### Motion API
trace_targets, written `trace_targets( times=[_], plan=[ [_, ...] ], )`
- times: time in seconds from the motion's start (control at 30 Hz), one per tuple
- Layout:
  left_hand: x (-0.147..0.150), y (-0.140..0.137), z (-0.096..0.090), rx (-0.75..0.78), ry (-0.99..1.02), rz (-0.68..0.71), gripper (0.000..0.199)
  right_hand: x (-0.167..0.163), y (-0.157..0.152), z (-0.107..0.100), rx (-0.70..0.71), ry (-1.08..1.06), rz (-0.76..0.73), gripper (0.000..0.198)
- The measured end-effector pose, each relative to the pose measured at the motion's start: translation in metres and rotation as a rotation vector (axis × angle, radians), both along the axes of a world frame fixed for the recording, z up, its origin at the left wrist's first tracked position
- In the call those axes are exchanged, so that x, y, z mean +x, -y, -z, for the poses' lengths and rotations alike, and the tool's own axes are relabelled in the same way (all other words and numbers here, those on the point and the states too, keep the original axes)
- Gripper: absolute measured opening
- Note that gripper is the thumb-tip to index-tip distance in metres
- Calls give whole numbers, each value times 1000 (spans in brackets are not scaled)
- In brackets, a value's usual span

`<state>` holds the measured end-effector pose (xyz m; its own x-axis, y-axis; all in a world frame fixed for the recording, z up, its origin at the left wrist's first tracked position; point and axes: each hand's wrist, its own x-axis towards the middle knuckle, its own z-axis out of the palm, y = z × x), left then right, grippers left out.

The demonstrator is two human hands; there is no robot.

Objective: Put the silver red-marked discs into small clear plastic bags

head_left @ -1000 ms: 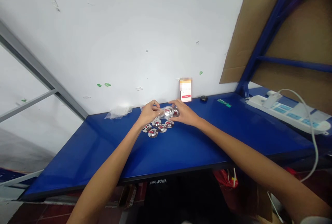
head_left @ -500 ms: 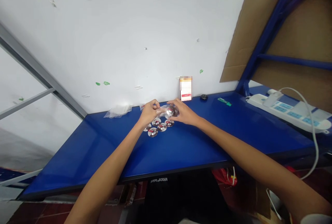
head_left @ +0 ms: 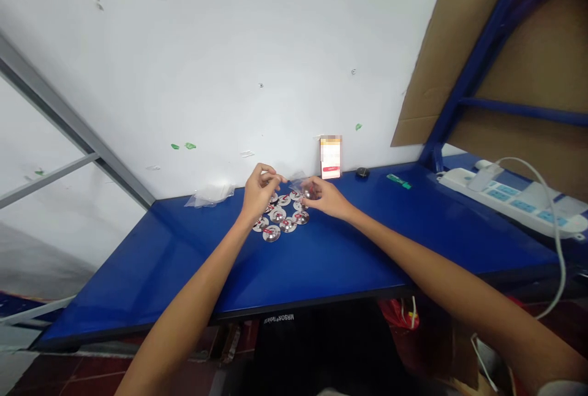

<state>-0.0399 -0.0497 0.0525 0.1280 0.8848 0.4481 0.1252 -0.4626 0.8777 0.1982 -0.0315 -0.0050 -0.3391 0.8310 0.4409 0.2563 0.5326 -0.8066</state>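
Note:
My right hand [head_left: 327, 198] is closed on a clear plastic bag [head_left: 297, 179] with a shiny round disc [head_left: 310, 192] inside it. The bag's loose end points left, toward my other hand. My left hand [head_left: 261, 193] is raised just left of the bag and apart from it, thumb and fingers pinched together. Whatever is between those fingertips is too small to make out. Below both hands, several silvery round discs with red marks [head_left: 277, 215] lie close together on the blue table [head_left: 321, 261]; my left hand partly covers some of them.
A pile of clear plastic bags [head_left: 211, 194] lies at the back left by the wall. Behind my right hand a lit phone [head_left: 331, 157] leans on the wall, with a small black object [head_left: 362, 172] and a green strip [head_left: 399, 181] beside it. A white power strip [head_left: 514, 197] sits at right.
My left hand has let go of the bag's end and moved up and left. My right hand keeps the bagged disc, shifted slightly right. More discs on the table now show.

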Motion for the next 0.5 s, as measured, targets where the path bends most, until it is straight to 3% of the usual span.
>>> trace_targets(
  times=[0.07, 0.17, 0.3, 0.5],
  plan=[
    [-3, -2, 0, -23, 36, 49, 26, 0, -4, 4, -51, -63, 36, 50],
    [5, -1, 9, -130, -73, 115, 39, -4, -6, 9, -78, -153, 91, 63],
    [25, 3, 27, -152, -143, 67, 46, -13, 2, 9, -158, -247, 46, 75],
    [20, 0, 25, -137, -47, -5, 49, -11, 9, -8, -272, -323, -107, 46]
  ],
)
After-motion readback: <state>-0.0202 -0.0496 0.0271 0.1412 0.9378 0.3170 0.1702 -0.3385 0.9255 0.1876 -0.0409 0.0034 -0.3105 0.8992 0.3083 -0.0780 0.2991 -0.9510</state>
